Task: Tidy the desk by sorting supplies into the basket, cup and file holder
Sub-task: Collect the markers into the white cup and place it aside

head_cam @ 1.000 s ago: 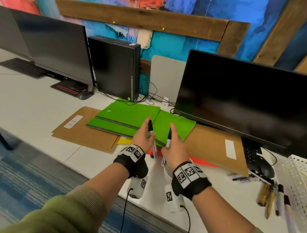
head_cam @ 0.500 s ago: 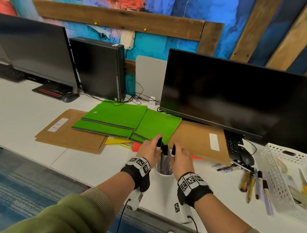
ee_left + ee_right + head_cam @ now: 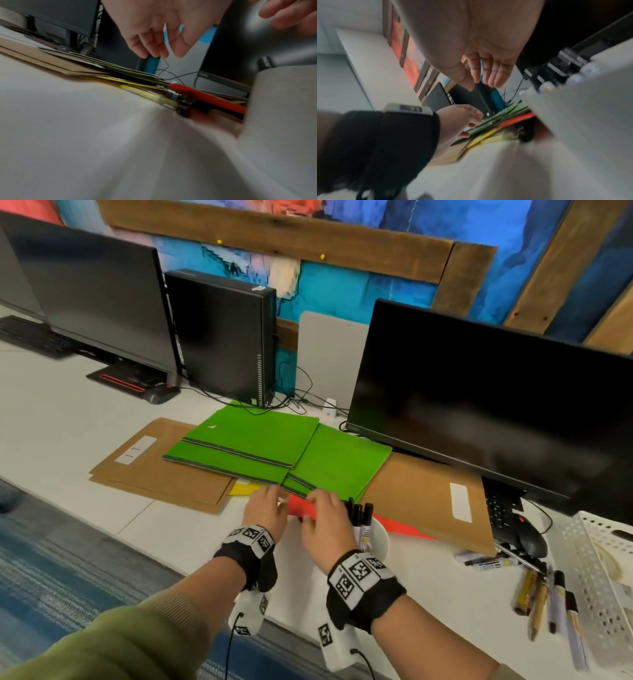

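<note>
Your left hand (image 3: 265, 510) and right hand (image 3: 323, 520) hang loose, holding nothing. The cup (image 3: 378, 537) of markers (image 3: 361, 520) sits just right — green folders (image 3: 274, 445) ahead, pens (image 3: 548, 601) beside the basket (image 3: 596, 570).

Left hand (image 3: 265, 510): palm down, fingers loosely extended forward, holding nothing.
Right hand (image 3: 325, 520): palm down just beside the left, fingers relaxed and slightly spread, empty.
Wrists: each wears a black band with printed markers.
Forearms: both reach forward, roughly parallel; left sleeve olive green.
</note>
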A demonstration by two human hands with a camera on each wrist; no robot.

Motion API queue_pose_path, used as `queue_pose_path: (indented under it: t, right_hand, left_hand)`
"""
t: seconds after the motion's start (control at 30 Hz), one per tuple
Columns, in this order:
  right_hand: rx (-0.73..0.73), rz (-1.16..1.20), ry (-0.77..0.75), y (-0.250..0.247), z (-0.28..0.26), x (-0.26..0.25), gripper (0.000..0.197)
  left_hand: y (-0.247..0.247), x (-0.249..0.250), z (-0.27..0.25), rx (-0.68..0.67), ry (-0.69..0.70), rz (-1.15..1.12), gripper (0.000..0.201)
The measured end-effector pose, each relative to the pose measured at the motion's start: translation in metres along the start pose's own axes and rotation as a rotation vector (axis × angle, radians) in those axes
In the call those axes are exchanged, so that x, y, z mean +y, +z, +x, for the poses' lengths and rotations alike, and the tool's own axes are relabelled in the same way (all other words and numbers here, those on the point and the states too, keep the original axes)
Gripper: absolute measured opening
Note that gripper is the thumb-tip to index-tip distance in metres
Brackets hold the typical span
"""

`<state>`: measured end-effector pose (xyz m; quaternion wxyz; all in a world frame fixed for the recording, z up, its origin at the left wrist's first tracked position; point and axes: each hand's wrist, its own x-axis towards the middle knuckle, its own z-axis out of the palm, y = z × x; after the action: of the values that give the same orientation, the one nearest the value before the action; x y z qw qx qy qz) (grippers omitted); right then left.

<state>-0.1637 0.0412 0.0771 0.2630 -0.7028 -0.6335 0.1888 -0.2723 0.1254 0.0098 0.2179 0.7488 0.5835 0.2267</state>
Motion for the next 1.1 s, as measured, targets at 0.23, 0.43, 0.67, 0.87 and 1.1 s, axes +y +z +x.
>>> queue_pose_path:
  t: [0.23,0.43,0.67,0.87,1.1]
  right_hand:
    - [-0.547,-0.304,0.096,0.076,-0.005,0.007,0.066]
    - [-0.487,-0.304,0.28,0.103,-0.007,0.024,0.071]
    - [-0.378,-0.365,0.27,0.117,-0.002,0.038,0.089]
    - [-0.403,-0.393,0.252,0.117,0.001,0.038,0.1]
    - [-0.31,-0.315,0.339,0.116,0.008,0.036,0.092]
  left_hand:
    - [-0.002,-0.056,0.004,-0.469,-0.129,0.309,0.058]
    - [-0.002,-0.058,0.004,-0.638,-0.071,0.457,0.062]
    - [0.001,-0.053,0.019,-0.678,0.033,0.466,0.064]
    - [0.012,-0.048,0.031,-0.621,0.039,0.464,0.066]
    - [0.003,-0.055,0.027,-0.514,0.078,0.388,0.059]
